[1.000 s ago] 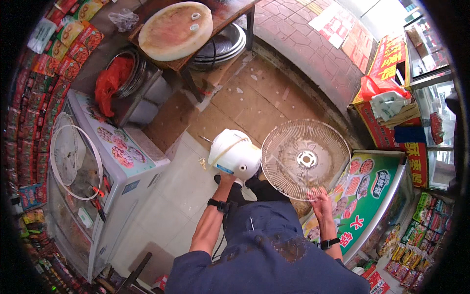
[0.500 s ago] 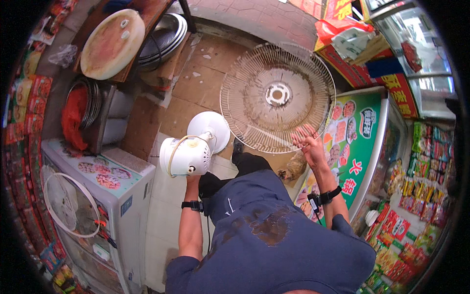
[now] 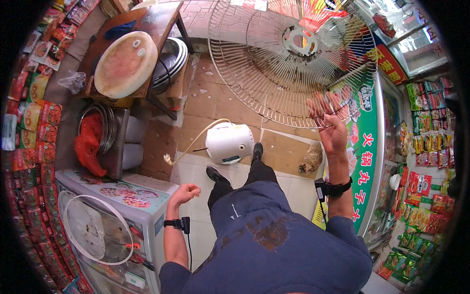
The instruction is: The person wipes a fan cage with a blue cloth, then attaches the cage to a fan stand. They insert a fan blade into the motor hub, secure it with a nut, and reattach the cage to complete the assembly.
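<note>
My right hand (image 3: pixel 331 128) is closed on the lower rim of a round wire fan guard (image 3: pixel 245 85), whose white centre ring (image 3: pixel 299 41) shows dirt. The guard is raised up, and some of my fingers show through its wires. On the floor by my feet is a white fan body (image 3: pixel 230 142) without blades, its metal shaft pointing left. Its pale cord ends in a plug (image 3: pixel 168 159). My left hand (image 3: pixel 185 193) hangs beside the freezer corner, fingers loosely curled together with nothing in them.
At left, a chest freezer (image 3: pixel 159 198) bears a white hoop (image 3: pixel 128 228) and tools. A round chopping board (image 3: pixel 126 63) lies on a wooden table near stacked metal basins (image 3: pixel 171 61). A cat (image 3: pixel 312 158) lies near the green-fronted freezer (image 3: pixel 367 186). Packets (image 3: pixel 433 122) line the right side.
My left hand has let go of the fan body, which now rests on the floor, and has drawn back left. My right hand has lifted the guard off the floor, up and right.
</note>
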Motion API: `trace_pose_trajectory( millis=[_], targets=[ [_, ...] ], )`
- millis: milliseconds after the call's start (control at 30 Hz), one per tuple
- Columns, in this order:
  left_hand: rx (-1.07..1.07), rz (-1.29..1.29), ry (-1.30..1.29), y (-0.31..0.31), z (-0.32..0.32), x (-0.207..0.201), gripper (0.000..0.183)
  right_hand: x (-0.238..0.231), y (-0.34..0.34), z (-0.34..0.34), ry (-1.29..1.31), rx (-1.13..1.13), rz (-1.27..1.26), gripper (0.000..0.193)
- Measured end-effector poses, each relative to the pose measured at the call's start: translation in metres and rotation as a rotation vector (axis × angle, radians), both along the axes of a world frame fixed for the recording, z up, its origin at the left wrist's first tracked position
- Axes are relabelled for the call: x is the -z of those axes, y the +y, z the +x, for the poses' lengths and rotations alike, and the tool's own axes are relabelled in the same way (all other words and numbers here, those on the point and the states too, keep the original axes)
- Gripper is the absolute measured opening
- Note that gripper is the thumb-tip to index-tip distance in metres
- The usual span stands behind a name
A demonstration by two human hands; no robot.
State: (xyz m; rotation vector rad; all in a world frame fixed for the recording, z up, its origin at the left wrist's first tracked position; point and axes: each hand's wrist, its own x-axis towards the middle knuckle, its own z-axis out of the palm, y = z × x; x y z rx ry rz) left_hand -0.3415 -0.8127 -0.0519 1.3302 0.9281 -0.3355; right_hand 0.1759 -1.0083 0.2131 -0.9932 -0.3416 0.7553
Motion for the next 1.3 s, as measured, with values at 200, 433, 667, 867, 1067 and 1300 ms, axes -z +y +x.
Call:
trace_pose_trajectory(
  millis=[200,433,667,867,1067,1300],
  targets=[
    [-0.395,0.153,-0.379,0.012,0.012,-0.068,0.024,-0.015,0.030,-0.058,-0.015,-0.071,0.122,0.078],
    [-0.726,0.219,-0.710,-0.021,0.064,-0.131,0.045,-0.009,0.067,-0.102,0.051,-0.291,0.093,0.074],
    [-1.040,0.134,-1.075,-0.052,0.090,-0.182,0.074,0.017,0.079,-0.165,0.050,-0.485,0.071,0.073],
    [-1.533,0.010,-0.839,-0.075,0.074,-0.168,0.042,0.031,0.068,-0.228,-0.217,-0.758,0.049,0.087],
    [-1.729,-0.074,-0.810,-0.112,0.038,-0.126,0.038,0.024,0.064,-0.211,-0.274,-1.010,0.040,0.116],
    [-1.640,-0.079,-0.839,-0.145,0.029,-0.102,0.052,0.013,0.070,-0.196,-0.172,-0.960,-0.063,0.141]
  ],
)
